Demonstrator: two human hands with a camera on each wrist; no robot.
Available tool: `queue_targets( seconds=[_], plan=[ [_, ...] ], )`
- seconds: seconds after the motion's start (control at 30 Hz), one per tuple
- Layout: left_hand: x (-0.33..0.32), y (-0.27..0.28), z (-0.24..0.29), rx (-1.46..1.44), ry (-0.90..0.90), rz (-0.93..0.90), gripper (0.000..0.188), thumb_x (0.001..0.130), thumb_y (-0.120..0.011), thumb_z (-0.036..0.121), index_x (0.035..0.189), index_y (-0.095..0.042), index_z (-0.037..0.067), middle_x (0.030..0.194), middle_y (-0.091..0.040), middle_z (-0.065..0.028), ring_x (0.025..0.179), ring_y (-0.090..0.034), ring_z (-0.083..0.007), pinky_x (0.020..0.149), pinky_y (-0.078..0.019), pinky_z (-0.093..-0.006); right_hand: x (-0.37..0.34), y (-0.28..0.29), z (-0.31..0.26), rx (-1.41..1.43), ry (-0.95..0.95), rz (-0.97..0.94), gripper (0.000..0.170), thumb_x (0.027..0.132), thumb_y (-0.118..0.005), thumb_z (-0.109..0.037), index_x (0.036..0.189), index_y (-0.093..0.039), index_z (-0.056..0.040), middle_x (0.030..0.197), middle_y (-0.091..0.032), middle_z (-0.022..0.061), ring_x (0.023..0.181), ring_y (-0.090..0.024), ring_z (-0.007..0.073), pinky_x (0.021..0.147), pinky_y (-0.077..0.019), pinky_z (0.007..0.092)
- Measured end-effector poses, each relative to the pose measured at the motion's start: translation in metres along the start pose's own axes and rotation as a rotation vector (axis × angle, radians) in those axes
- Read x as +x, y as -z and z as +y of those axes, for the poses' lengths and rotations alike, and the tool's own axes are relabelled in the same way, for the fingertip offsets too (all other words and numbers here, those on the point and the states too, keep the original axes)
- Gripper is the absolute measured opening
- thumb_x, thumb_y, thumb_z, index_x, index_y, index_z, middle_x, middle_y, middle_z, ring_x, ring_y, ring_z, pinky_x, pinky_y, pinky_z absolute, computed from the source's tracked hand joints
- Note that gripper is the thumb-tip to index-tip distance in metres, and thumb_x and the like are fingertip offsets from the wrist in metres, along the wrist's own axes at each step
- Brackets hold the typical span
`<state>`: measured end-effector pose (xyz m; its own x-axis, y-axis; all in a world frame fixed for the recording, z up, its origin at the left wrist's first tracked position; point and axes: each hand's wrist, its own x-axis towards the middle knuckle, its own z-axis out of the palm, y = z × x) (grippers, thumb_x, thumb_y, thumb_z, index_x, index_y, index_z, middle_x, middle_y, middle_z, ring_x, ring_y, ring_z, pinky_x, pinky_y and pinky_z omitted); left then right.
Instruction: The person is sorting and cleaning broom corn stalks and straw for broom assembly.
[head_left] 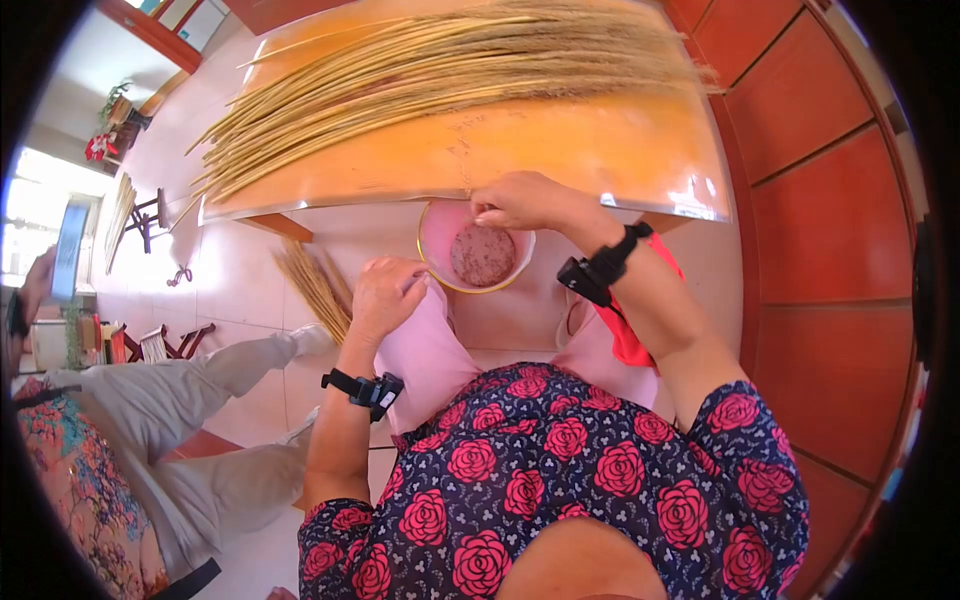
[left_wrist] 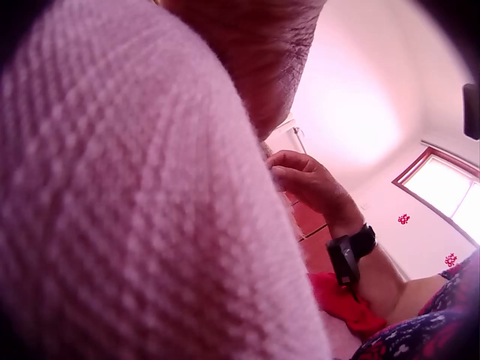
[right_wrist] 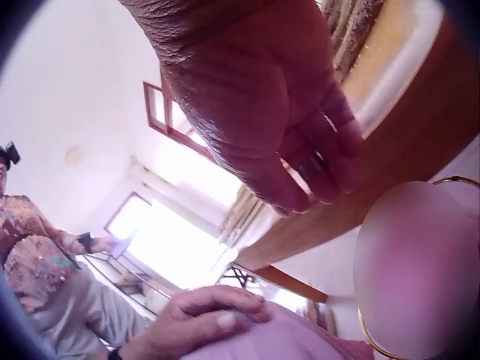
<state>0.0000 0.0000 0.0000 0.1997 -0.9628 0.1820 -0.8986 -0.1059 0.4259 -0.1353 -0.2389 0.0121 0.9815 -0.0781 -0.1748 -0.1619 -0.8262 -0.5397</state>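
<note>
My right hand hovers over the pink bucket at the table's near edge, with its fingers bent loosely downward. In the right wrist view a ring shows on one finger, and nothing appears between fingers and thumb. Reddish-brown speckled stuff fills the bucket's bottom. My left hand rests on the pink-trousered left knee, fingers relaxed, beside the bucket's yellow rim. Long straw-coloured stalks with brushy heads lie across the orange table, beyond both hands.
Another bundle of stalks lies on the floor left of the bucket. A person in grey trousers sits at the left, holding a phone. Red cabinets line the right side. Small folding stools stand farther left.
</note>
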Motion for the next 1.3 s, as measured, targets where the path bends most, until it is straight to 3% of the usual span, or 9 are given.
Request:
queue_targets(
  seconds=[0.17, 0.37, 0.47, 0.57, 0.77, 0.87, 0.97, 1.07, 1.3],
  plan=[
    [-0.002, -0.002, 0.002, -0.019, -0.019, -0.012, 0.014, 0.072, -0.064, 0.017, 0.084, -0.064, 0.009, 0.082, -0.064, -0.0052, 0.083, -0.059, -0.0245, 0.082, -0.0423, -0.0383, -0.005, -0.034, 0.007, -0.196, 0.133, 0.154, 0.017, 0.081, -0.055, -0.03, 0.086, -0.061, -0.0148, 0.083, -0.063, 0.0041, 0.079, -0.06, 0.0266, 0.065, -0.0472, 0.0402],
    [0.012, 0.004, -0.013, -0.152, -0.052, -0.164, 0.018, 0.077, -0.064, 0.016, 0.091, -0.065, 0.006, 0.086, -0.065, -0.0054, 0.082, -0.061, -0.0206, 0.076, -0.0453, -0.0342, 0.002, -0.045, 0.022, -0.151, 0.15, 0.142, 0.017, 0.08, -0.055, -0.029, 0.085, -0.062, -0.0144, 0.081, -0.064, 0.0081, 0.079, -0.061, 0.0296, 0.066, -0.0478, 0.043],
    [0.033, 0.026, 0.003, -0.576, 0.299, -0.208, 0.021, 0.082, -0.06, 0.016, 0.1, -0.063, 0.005, 0.091, -0.065, -0.0039, 0.084, -0.06, -0.015, 0.073, -0.0457, -0.0279, -0.005, -0.038, 0.019, -0.078, 0.146, 0.101, 0.017, 0.079, -0.057, -0.028, 0.085, -0.062, -0.0127, 0.082, -0.064, 0.0105, 0.078, -0.061, 0.0306, 0.067, -0.0472, 0.0432],
    [0.065, 0.057, 0.005, -0.795, 0.353, -0.117, 0.024, 0.086, -0.056, 0.015, 0.107, -0.06, 0.003, 0.095, -0.064, -0.0028, 0.087, -0.057, -0.0099, 0.075, -0.0438, -0.0228, -0.008, -0.027, 0.015, 0.022, 0.119, 0.114, 0.017, 0.078, -0.059, -0.026, 0.084, -0.063, -0.0113, 0.081, -0.063, 0.0125, 0.078, -0.06, 0.0316, 0.068, -0.0465, 0.0432],
    [0.129, 0.059, -0.028, -0.925, 0.262, 0.259, 0.023, 0.088, -0.052, 0.015, 0.104, -0.06, 0.001, 0.095, -0.063, -0.002, 0.088, -0.056, -0.0095, 0.077, -0.0438, -0.0249, -0.012, -0.013, 0.006, 0.094, 0.127, 0.192, 0.017, 0.079, -0.058, -0.024, 0.085, -0.063, -0.0093, 0.084, -0.064, 0.0101, 0.078, -0.06, 0.0295, 0.067, -0.0472, 0.0387],
    [0.154, 0.026, -0.061, -0.597, 0.451, 0.332, 0.021, 0.083, -0.054, 0.011, 0.102, -0.062, 0.007, 0.092, -0.065, -0.0049, 0.086, -0.058, -0.0133, 0.081, -0.0424, -0.0265, -0.009, -0.005, 0.005, 0.086, 0.102, 0.26, 0.016, 0.08, -0.058, -0.022, 0.086, -0.063, -0.0085, 0.084, -0.064, 0.0095, 0.077, -0.06, 0.0287, 0.066, -0.0477, 0.0367],
    [0.166, 0.01, -0.062, -0.181, 0.312, 0.429, 0.019, 0.08, -0.054, 0.011, 0.095, -0.063, 0.003, 0.095, -0.064, -0.0102, 0.09, -0.059, -0.0249, 0.082, -0.0439, -0.032, -0.011, 0.004, 0.003, 0.085, 0.049, 0.328, 0.015, 0.08, -0.058, -0.021, 0.087, -0.063, -0.0084, 0.083, -0.064, 0.0096, 0.075, -0.06, 0.0284, 0.066, -0.048, 0.0356],
    [0.176, -0.014, -0.077, 0.068, 0.213, 0.501, 0.018, 0.075, -0.057, 0.009, 0.092, -0.063, 0.008, 0.095, -0.063, -0.0107, 0.095, -0.055, -0.0285, 0.083, -0.0416, -0.0392, -0.015, 0.013, 0.005, 0.103, 0.005, 0.4, 0.015, 0.081, -0.058, -0.02, 0.087, -0.063, -0.0081, 0.082, -0.064, 0.0096, 0.074, -0.06, 0.028, 0.065, -0.048, 0.0347],
    [0.169, -0.012, -0.055, 0.318, 0.253, 0.418, 0.021, 0.074, -0.06, 0.014, 0.095, -0.06, 0.013, 0.097, -0.056, -0.0055, 0.098, -0.05, -0.0257, 0.083, -0.0368, -0.0446, -0.023, 0.021, 0.003, 0.11, -0.066, 0.499, 0.015, 0.081, -0.058, -0.02, 0.086, -0.063, -0.0077, 0.08, -0.063, 0.0099, 0.072, -0.06, 0.0278, 0.063, -0.0481, 0.0347]
  ],
)
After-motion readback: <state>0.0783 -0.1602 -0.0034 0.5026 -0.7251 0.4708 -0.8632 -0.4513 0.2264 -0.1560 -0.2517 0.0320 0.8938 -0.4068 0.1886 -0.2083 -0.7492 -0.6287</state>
